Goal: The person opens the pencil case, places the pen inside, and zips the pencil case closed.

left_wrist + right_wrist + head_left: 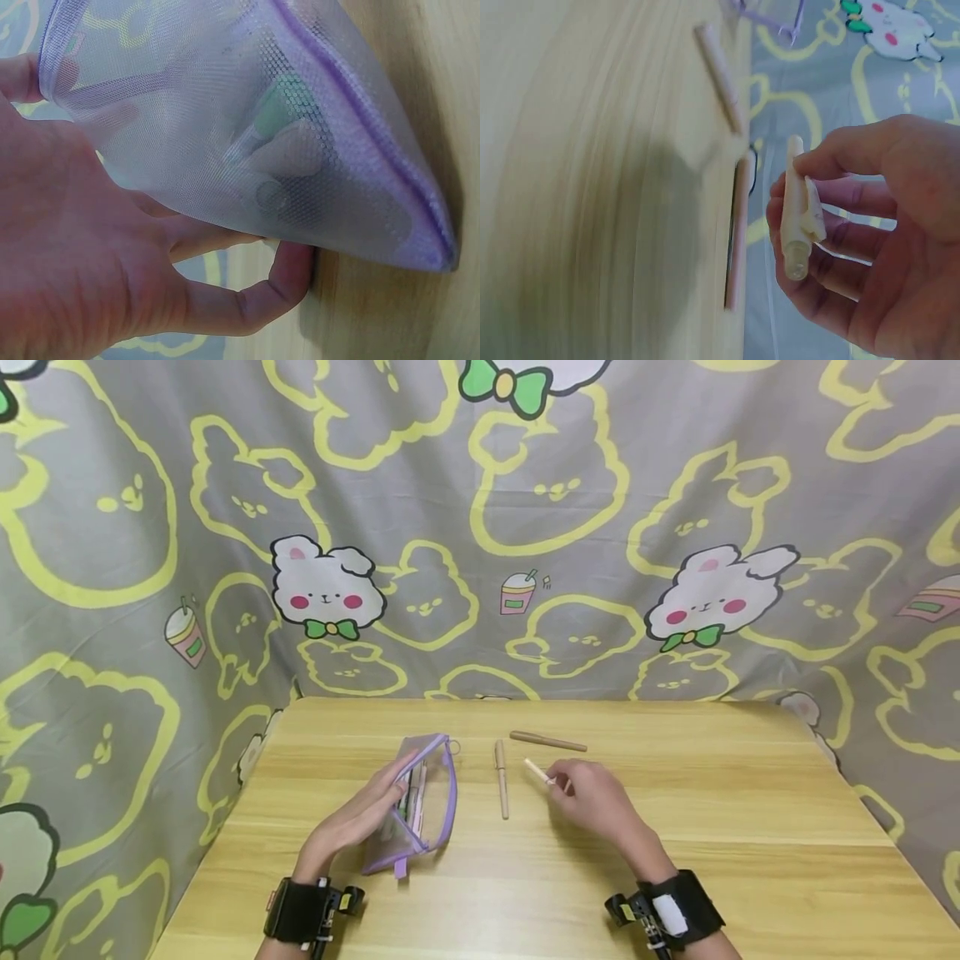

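My left hand (pixel 358 817) grips a purple mesh pencil case (pixel 451 806) by its near-left side, thumb at the open zip edge. In the left wrist view, curled fingers lie along the outside of the mesh (pixel 202 150). Several pens (pixel 416 802) show inside through the mouth. To the right of the case, my right hand (pixel 597 797) pinches a cream pen (pixel 537 771) between thumb and fingers, raised over the table. Its clip and a stubby translucent end (pixel 796 262) face the right wrist camera.
Two light brown pens lie on the wooden table (pixel 675 827): one pen (pixel 502 781) points toward me, and the other pen (pixel 547 742) lies crosswise behind it. A grey curtain (pixel 450 510) with cartoon prints hangs along the table's back and sides.
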Available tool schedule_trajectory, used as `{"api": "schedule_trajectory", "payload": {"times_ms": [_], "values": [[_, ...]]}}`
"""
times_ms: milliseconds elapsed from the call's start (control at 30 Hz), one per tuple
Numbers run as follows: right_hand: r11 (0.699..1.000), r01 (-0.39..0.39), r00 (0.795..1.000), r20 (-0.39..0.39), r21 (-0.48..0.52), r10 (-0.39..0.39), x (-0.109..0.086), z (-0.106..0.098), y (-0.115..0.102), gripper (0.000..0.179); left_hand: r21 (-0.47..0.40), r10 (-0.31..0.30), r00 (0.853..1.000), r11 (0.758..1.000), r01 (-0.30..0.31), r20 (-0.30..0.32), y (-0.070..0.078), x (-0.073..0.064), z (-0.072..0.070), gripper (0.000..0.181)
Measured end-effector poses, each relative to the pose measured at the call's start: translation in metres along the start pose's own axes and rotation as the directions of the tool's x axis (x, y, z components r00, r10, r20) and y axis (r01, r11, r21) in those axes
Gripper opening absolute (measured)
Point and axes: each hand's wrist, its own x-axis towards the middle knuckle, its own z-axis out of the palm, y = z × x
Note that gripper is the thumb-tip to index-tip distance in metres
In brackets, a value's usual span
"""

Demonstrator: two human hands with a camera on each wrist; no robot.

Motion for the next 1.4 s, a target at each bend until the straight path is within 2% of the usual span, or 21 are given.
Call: {"api": "schedule_trajectory", "payload": {"times_ms": [167, 233, 433, 667, 800, 933, 1033, 1200, 1233, 1300, 1400], "values": [[0.998, 0.001, 1.0, -0.017, 0.064, 0.001, 0.002, 0.008, -0.021, 0.019, 0.034, -0.085, 0.996, 0.996, 0.086, -0.008, 0.001, -0.004, -0.001, 0.056], [0.996, 0.006, 1.0, -0.027, 0.087, -0.004, 0.004, 0.012, -0.028, 0.019, 0.034, -0.101, 0.995, 0.994, 0.101, -0.007, 0.002, -0.004, -0.001, 0.057], [0.982, 0.012, 1.0, -0.006, 0.186, -0.011, 0.007, 0.028, -0.047, 0.024, 0.003, -0.099, 0.995, 0.995, 0.099, 0.008, 0.003, -0.004, -0.001, 0.057], [0.98, 0.043, 0.998, -0.045, 0.192, -0.035, 0.013, 0.045, -0.062, 0.017, 0.016, -0.087, 0.996, 0.996, 0.087, 0.015, 0.003, -0.003, -0.001, 0.057], [0.964, 0.015, 1.0, 0.009, 0.266, -0.018, 0.021, 0.056, -0.076, 0.02, 0.0, -0.043, 0.999, 0.999, 0.043, 0.027, 0.002, -0.001, -0.002, 0.056], [0.93, -0.036, 0.998, 0.068, 0.366, 0.011, 0.034, 0.067, -0.094, 0.025, -0.018, -0.025, 0.999, 0.999, 0.026, 0.025, 0.002, 0.0, -0.004, 0.056], [0.909, -0.05, 0.996, 0.086, 0.413, 0.016, 0.043, 0.075, -0.111, 0.028, -0.006, -0.067, 0.998, 0.998, 0.068, 0.021, 0.002, -0.002, -0.006, 0.057], [0.878, -0.029, 0.992, 0.124, 0.478, -0.034, 0.049, 0.084, -0.131, 0.031, 0.022, -0.159, 0.987, 0.987, 0.158, 0.014, 0.004, -0.005, -0.006, 0.06], [0.871, -0.028, 0.99, 0.131, 0.49, -0.043, 0.05, 0.085, -0.133, 0.031, 0.023, -0.162, 0.987, 0.987, 0.162, 0.013, 0.004, -0.005, -0.005, 0.06], [0.873, -0.021, 0.991, 0.127, 0.487, -0.047, 0.049, 0.085, -0.133, 0.03, 0.03, -0.164, 0.986, 0.986, 0.164, 0.012, 0.004, -0.005, -0.005, 0.06], [0.891, 0.001, 0.996, 0.077, 0.454, -0.04, 0.049, 0.082, -0.126, 0.026, 0.035, -0.142, 0.99, 0.989, 0.142, 0.012, 0.003, -0.004, -0.005, 0.059]]}}
